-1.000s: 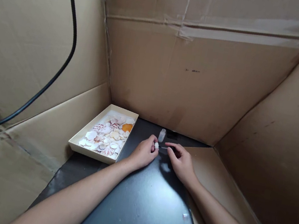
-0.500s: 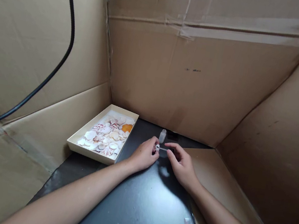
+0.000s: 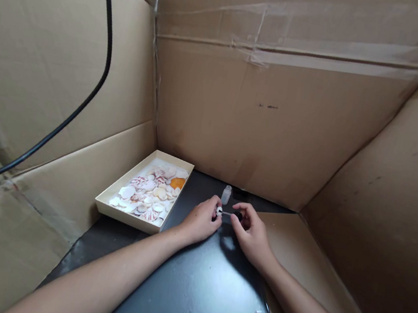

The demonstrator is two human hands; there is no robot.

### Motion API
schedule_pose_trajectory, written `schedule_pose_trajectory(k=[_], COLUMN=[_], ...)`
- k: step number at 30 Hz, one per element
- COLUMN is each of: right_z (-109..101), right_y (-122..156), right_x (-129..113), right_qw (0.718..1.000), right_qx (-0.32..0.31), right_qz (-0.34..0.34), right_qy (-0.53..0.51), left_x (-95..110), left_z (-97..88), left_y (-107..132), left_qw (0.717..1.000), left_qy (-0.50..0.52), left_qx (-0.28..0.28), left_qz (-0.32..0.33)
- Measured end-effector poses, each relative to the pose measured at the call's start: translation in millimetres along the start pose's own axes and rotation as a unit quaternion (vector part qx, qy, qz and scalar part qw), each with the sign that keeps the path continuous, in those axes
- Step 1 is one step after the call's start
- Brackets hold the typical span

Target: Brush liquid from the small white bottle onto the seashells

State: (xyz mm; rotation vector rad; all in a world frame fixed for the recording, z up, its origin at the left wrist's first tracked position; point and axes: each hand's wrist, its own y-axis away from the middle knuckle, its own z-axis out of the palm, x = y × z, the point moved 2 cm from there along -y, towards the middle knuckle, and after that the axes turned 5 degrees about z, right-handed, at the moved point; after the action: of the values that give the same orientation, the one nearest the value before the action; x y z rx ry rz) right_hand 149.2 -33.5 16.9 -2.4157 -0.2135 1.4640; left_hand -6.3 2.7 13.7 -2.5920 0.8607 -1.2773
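My left hand (image 3: 204,220) pinches a small white piece (image 3: 219,211) between thumb and fingers; it looks like a shell, but it is too small to be sure. My right hand (image 3: 254,234) is closed on the black end of a thin applicator brush (image 3: 227,213). The brush's pale stem points left, and its tip touches or nearly touches the white piece. Just beyond my hands a small translucent bottle (image 3: 226,195) stands upright without a cap.
To the left, a shallow cream box (image 3: 126,220) holds many seashells (image 3: 147,189), one of them orange. Cardboard walls (image 3: 238,124) enclose the black tabletop (image 3: 186,291). A cardboard sheet (image 3: 294,245) lies at the right. A black cable (image 3: 108,54) hangs at the left.
The view has tilted slightly up. My right fingers have shifted, so the black end of the brush now shows. My left hand keeps its pinch on the white piece.
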Motion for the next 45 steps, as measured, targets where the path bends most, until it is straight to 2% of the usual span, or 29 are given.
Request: schedule_pose_trajectory(k=[3,7,14,24,30,42,45], right_z=[-0.6,-0.3,-0.2,-0.1,1.3,2.5,2.8], right_y=[0.1,0.5,0.0,0.6,-0.3,1.6,1.3], right_x=[-0.1,-0.6,2.5,2.0,4.2,5.5,6.1], right_qw=[1.000,1.000,0.999,1.000,0.999,0.997,0.999], right_qx=[0.012,-0.008,0.018,0.011,0.013,-0.015,-0.018], right_qz=[-0.003,0.004,0.000,-0.008,-0.005,0.032,0.019], right_qy=[0.020,-0.020,0.040,-0.012,0.029,-0.064,-0.039], left_x=[0.9,2.3,2.4,0.6,-1.9,-1.3,-1.3], left_z=[-0.6,-1.3,-0.9,0.6,1.2,-2.1,-2.1], left_y=[0.2,0.5,0.7,0.7,1.0,-0.9,-1.4], left_qw=[1.000,1.000,1.000,1.000,1.000,0.999,0.999], left_qy=[-0.001,0.000,0.004,0.009,0.008,0.027,0.029], left_qx=[-0.003,-0.006,-0.005,0.006,0.010,0.020,0.021], left_qz=[-0.004,-0.010,-0.010,-0.008,0.000,-0.036,-0.039])
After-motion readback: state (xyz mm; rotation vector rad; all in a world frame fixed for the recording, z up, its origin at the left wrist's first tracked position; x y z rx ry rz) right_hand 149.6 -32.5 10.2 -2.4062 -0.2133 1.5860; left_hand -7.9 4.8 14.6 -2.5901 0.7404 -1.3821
